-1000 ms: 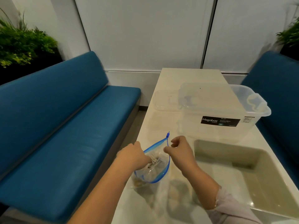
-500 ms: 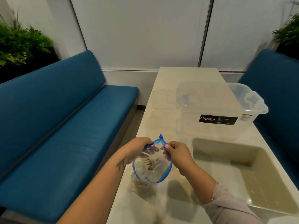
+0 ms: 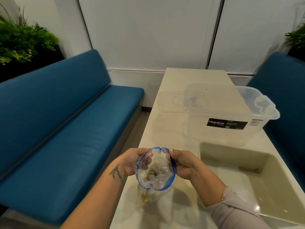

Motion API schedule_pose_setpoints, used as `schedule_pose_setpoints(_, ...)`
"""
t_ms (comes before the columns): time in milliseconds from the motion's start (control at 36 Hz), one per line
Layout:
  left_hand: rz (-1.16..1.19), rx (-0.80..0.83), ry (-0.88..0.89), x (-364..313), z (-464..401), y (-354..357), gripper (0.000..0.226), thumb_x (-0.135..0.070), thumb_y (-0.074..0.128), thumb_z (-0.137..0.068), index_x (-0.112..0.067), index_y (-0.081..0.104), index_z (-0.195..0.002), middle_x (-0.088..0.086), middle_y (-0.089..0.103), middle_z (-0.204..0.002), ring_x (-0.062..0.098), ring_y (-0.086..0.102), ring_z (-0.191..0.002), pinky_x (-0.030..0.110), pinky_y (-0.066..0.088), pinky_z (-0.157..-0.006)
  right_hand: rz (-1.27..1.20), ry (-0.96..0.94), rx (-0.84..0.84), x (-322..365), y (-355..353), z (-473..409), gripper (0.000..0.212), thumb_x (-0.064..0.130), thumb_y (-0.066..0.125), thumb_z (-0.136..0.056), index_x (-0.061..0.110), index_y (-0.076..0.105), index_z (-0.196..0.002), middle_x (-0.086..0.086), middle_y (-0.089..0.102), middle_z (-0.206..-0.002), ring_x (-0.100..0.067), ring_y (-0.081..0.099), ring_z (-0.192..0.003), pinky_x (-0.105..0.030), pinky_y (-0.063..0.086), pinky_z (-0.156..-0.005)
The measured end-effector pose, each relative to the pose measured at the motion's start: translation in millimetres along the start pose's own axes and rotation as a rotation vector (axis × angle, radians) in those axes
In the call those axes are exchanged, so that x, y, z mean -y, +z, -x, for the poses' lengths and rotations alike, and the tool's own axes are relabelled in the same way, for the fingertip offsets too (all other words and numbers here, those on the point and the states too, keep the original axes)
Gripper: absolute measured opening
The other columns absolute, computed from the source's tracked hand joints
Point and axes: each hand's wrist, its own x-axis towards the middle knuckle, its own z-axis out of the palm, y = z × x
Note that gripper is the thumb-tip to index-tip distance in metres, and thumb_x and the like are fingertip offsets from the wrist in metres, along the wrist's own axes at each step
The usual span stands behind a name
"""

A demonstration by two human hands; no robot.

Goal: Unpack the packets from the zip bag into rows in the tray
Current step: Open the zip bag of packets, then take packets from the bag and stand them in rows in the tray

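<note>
A clear zip bag [image 3: 155, 179] with a blue rim stands on the cream table, its mouth spread wide. Pale packets [image 3: 156, 167] lie bunched inside it. My left hand [image 3: 132, 161] grips the left side of the rim, fingers curled into the plastic. My right hand [image 3: 181, 162] pinches the right side of the rim. The beige tray [image 3: 244, 187] sits just right of my right hand; no packets show in the part I can see.
A clear Megabox tub [image 3: 231, 113] stands behind the tray, with a clear lid [image 3: 171, 103] lying to its left. Blue benches [image 3: 66, 129] flank the table [image 3: 165, 129] on both sides. Plants sit in both far corners.
Both hands have pulled the bag's rim apart, so the mouth went from a narrow slit to a wide round opening. The bag now stands more upright between them.
</note>
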Motion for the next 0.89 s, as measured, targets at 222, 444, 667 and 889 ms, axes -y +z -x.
schedule_pose_setpoints(222, 0.004, -0.059, 0.06, 7.3, 3.5, -1.3, 0.028, -0.021, 0.044, -0.097, -0.005, 0.058, -0.078, 0.002, 0.049, -0.057, 0.009, 0.049, -0.052, 0.021, 0.042, -0.061, -0.182, 0.076, -0.03, -3.0, 4.1, 3.9, 0.026, 0.0, 0.041, -0.098, 0.0, 0.055, -0.076, -0.008, 0.053, -0.041, -0.016, 0.046, -0.024, -0.018, 0.038, -0.027)
schedule_pose_setpoints(444, -0.744, -0.342, 0.538, 9.2, 14.7, 12.4, 0.027, -0.043, 0.04, -0.096, -0.023, 0.059, -0.1, -0.006, 0.06, -0.104, 0.006, 0.059, -0.088, 0.021, 0.047, -0.077, -0.181, -0.043, -0.006, -5.2, 2.8, -7.6, 0.02, 0.0, 0.038, -0.1, 0.004, 0.053, -0.112, -0.011, 0.058, -0.084, -0.021, 0.055, -0.071, -0.03, 0.05, -0.064)
schedule_pose_setpoints(667, -1.362, -0.388, 0.736, 1.7, 23.1, 16.4, 0.039, -0.025, 0.068, -0.075, -0.034, 0.056, -0.111, -0.019, 0.056, -0.109, 0.004, 0.056, -0.093, 0.023, 0.051, -0.081, -0.06, -0.098, 0.055, 3.1, -0.4, -1.3, 0.053, -0.022, 0.025, -0.078, 0.003, 0.055, -0.113, -0.014, 0.066, -0.095, -0.028, 0.057, -0.079, -0.034, 0.047, -0.072)
schedule_pose_setpoints(889, -1.275, -0.492, 0.673, 1.5, 15.4, 11.2, 0.015, -0.025, 0.069, -0.082, -0.025, 0.067, -0.098, -0.008, 0.068, -0.093, 0.01, 0.062, -0.081, 0.028, 0.054, -0.078, -0.156, -0.071, -0.028, 3.1, -1.8, -3.6, 0.048, -0.022, 0.012, -0.08, 0.004, 0.049, -0.096, -0.015, 0.056, -0.076, -0.024, 0.05, -0.057, -0.025, 0.046, -0.046)
